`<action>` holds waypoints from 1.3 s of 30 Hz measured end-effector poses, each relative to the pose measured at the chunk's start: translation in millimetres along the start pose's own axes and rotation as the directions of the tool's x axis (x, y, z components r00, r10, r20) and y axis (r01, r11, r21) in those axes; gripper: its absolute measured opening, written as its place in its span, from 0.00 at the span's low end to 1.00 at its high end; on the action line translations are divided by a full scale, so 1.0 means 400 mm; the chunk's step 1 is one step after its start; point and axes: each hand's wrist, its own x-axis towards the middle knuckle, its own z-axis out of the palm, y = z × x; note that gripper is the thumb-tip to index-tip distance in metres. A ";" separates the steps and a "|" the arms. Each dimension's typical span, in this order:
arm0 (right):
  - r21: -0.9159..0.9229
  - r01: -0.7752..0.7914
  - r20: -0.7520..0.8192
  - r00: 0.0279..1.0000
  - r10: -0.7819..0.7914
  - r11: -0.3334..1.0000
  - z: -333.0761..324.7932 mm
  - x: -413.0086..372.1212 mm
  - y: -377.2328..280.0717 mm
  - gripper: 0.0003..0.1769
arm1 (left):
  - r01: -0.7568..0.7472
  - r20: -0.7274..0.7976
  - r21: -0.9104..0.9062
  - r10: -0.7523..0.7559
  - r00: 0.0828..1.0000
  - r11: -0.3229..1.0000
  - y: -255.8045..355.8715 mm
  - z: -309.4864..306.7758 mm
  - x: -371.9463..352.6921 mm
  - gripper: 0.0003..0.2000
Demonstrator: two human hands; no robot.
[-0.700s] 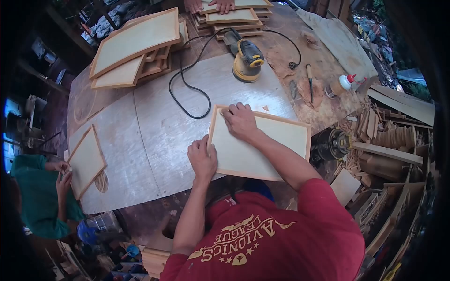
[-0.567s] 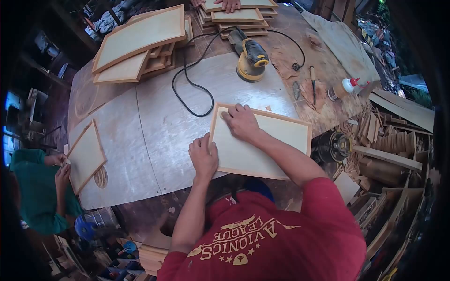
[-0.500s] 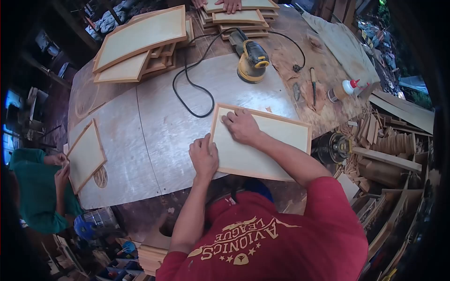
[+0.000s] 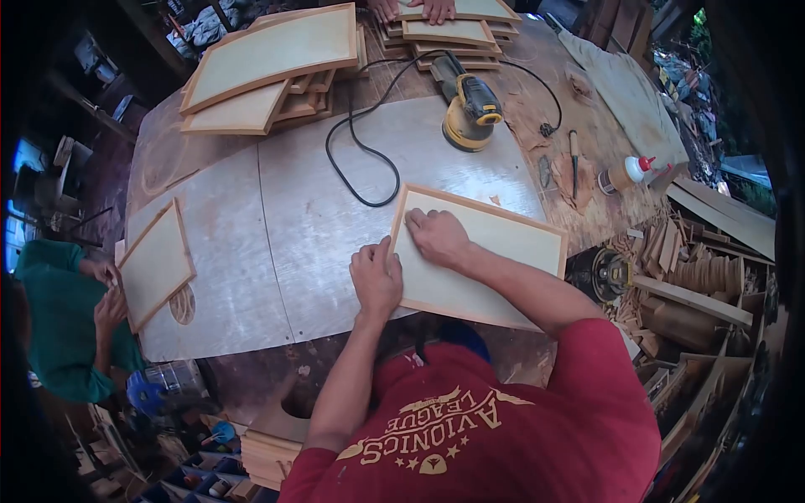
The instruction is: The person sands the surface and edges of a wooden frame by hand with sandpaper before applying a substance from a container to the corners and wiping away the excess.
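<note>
A pale rectangular panel with a wooden frame (image 4: 495, 239) lies on the table in front of me. My left hand (image 4: 376, 278) is closed at the panel's left side, its fingers and thumb gripping the frame edge. Over the panel's upper left part rests my right hand (image 4: 438, 237), with curled fingers pressed down by the inner edge of the left frame strip. Whatever is under those fingertips, if anything, is hidden. Beyond the panel stands a yellow and black sander (image 4: 472, 113), its black cord (image 4: 356, 134) looping across the tabletop.
Framed panels (image 4: 272, 59) are stacked at the back left, and another stack (image 4: 449, 33) lies under a person's hands (image 4: 438, 10). A co-worker in green (image 4: 63, 323) holds a framed panel (image 4: 157, 267). At right are a glue bottle (image 4: 625, 174), a screwdriver-like tool (image 4: 574, 163) and wood scraps (image 4: 671, 243).
The whole view has shifted, so the table's contents appear further right. My right hand has slid slightly toward me along the left frame strip. My left hand keeps its place on the edge.
</note>
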 end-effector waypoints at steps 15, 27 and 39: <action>0.119 -0.116 -0.040 0.992 0.121 0.986 0.027 0.024 0.015 0.13 | 0.012 0.001 -0.038 -0.012 1.000 0.999 0.001 -0.004 -0.012 0.18; 0.079 -0.039 -0.061 0.997 0.044 0.996 0.030 -0.014 -0.024 0.10 | 0.001 -0.039 -0.102 -0.005 0.999 0.995 -0.028 0.007 -0.010 0.16; -0.052 0.199 -0.101 0.974 -0.203 0.979 -0.012 -0.017 0.032 0.16 | 0.012 -0.041 -0.137 -0.018 0.999 0.990 -0.035 0.013 -0.012 0.17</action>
